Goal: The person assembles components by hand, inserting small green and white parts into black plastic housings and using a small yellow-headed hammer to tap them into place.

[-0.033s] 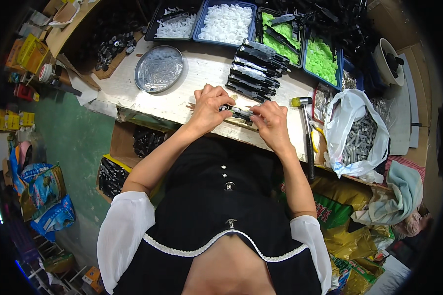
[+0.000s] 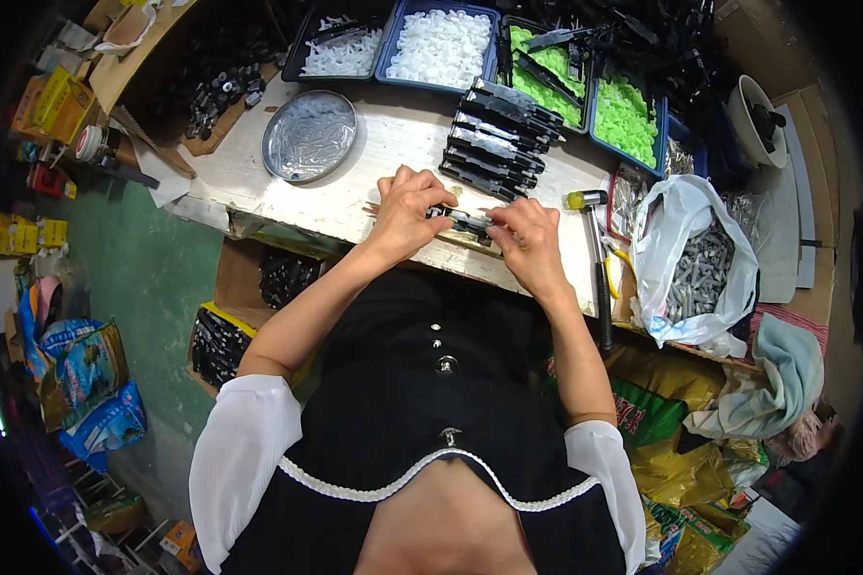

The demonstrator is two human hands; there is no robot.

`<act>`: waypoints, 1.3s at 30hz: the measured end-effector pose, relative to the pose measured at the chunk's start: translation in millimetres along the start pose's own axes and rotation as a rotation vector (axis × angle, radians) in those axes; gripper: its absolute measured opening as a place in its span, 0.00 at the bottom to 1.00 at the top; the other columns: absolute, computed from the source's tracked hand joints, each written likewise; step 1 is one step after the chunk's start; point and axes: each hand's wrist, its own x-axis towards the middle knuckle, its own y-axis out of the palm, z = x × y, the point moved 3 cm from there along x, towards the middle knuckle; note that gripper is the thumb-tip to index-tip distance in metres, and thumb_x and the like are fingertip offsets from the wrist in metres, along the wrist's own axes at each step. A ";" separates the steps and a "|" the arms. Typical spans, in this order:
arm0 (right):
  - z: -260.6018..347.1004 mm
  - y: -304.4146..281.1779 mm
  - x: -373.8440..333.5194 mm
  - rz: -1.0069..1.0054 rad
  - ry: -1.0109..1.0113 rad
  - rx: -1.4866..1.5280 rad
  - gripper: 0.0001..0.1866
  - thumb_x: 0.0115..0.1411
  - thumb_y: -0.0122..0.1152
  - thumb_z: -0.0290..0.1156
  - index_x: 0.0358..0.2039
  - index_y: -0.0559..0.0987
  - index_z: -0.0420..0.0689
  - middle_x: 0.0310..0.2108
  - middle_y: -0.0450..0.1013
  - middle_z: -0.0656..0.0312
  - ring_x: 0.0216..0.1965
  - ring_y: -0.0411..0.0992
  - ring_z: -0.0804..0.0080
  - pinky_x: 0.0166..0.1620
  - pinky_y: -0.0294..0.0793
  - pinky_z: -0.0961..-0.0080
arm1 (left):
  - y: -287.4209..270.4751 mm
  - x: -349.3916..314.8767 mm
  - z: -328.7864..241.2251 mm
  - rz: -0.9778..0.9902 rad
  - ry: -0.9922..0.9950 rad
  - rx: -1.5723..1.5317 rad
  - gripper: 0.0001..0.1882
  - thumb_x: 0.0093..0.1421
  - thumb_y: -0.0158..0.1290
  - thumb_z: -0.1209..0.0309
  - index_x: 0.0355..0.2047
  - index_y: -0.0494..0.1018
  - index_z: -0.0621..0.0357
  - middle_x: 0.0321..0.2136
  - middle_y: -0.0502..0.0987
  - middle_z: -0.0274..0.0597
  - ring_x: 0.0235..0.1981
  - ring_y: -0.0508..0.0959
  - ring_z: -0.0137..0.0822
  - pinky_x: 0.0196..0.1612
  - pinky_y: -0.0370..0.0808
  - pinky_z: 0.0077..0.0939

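Observation:
Near the front edge of the white worktable (image 2: 393,125), a small black and silver elongated part (image 2: 468,223) lies between my hands. The fingers of my left hand (image 2: 408,211) are closed on its left end. At its right end, my right hand (image 2: 529,238) pinches with thumb and fingertips. My fingers hide both ends of the part. Just beyond my hands, several similar black parts (image 2: 499,139) lie stacked side by side in a row. A hammer (image 2: 599,259) with a yellow head and black grip lies to the right of my right hand.
Along the back stand a bin of white pieces (image 2: 441,43) and a bin of green pieces (image 2: 626,115). A round metal tin (image 2: 309,134) is at the left. To the right lie yellow-handled pliers (image 2: 622,266) and a white plastic bag (image 2: 657,287) of grey parts.

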 end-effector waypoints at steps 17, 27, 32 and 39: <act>-3.1 5.1 -1.5 0.054 0.013 0.053 0.08 0.44 0.61 0.24 0.28 0.76 0.45 0.24 0.66 0.65 0.31 0.65 0.68 0.36 0.56 0.70 | -0.7 -2.5 0.8 -0.030 -0.032 -0.056 0.12 0.37 0.61 0.72 0.26 0.75 0.50 0.24 0.71 0.26 0.33 0.65 0.30 0.41 0.53 0.27; -1.0 4.9 -3.1 0.020 -0.055 -0.001 0.09 0.43 0.61 0.23 0.28 0.75 0.45 0.24 0.66 0.65 0.30 0.64 0.68 0.35 0.55 0.70 | 2.6 -7.4 1.6 -0.070 0.069 -0.006 0.06 0.39 0.60 0.71 0.21 0.75 0.50 0.25 0.71 0.25 0.34 0.65 0.29 0.41 0.53 0.27; -8.6 8.3 -5.5 0.029 0.010 0.084 0.08 0.44 0.61 0.24 0.28 0.75 0.45 0.24 0.66 0.65 0.30 0.65 0.69 0.36 0.55 0.70 | -0.1 -5.8 -0.8 -0.071 0.066 -0.020 0.07 0.40 0.59 0.71 0.22 0.75 0.50 0.25 0.71 0.25 0.34 0.65 0.29 0.40 0.53 0.27; -2.4 9.4 -3.9 0.005 -0.033 0.033 0.08 0.44 0.61 0.24 0.28 0.75 0.45 0.24 0.66 0.65 0.31 0.65 0.69 0.36 0.55 0.70 | -0.3 -5.4 -0.2 -0.077 0.039 -0.029 0.08 0.39 0.59 0.71 0.24 0.75 0.51 0.25 0.72 0.27 0.33 0.66 0.29 0.40 0.53 0.27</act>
